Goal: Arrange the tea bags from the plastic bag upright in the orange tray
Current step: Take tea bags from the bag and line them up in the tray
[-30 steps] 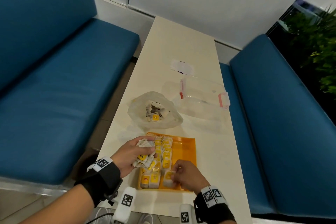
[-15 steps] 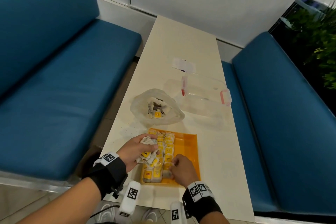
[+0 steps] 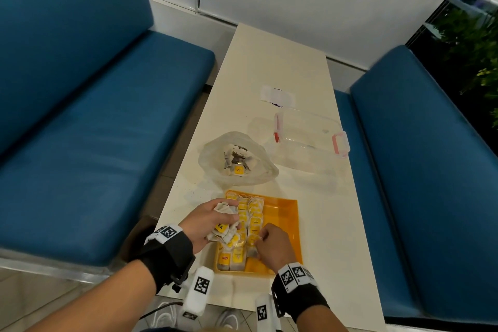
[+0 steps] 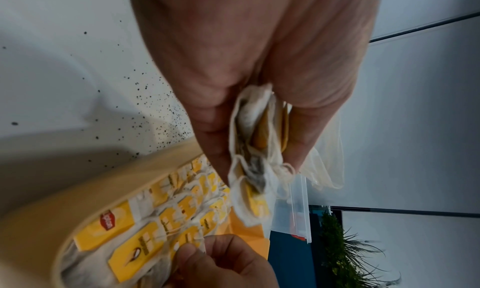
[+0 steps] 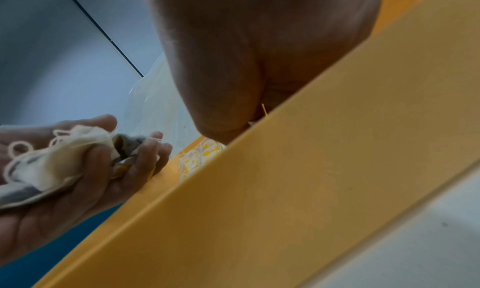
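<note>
Cream booth table (image 3: 275, 67) between two blue benches (image 3: 94, 129), white wall at the far end. On the near part of the table, orange tray (image 3: 285, 213), its left half packed with two rows of tea bags (image 3: 249, 219) standing upright, yellow tags up; right half of the tray floor bare. Over the tray's left edge, left hand (image 3: 203, 219), fingers curled round a crumpled bunch of tea bags (image 3: 225, 224), white paper and strings spilling out between the fingers, clearly seen from the left wrist (image 4: 257, 149) and from the right wrist (image 5: 52, 165). At the near end of the right row, right hand (image 3: 272, 246), knuckles up, fingers bent down into the tray; thumb and forefinger (image 4: 189, 253) pinching the edge of one tea bag at the row's near end. Just beyond the tray's far edge, plastic bag (image 3: 237, 162), mouth open, a few tea bags left inside. To the right of it, a clear lidded box with pink clips (image 3: 310, 135); farther off, a small white paper scrap (image 3: 277, 96). Dark specks of loose tea (image 4: 155, 99) scattered on the table left of the tray.
</note>
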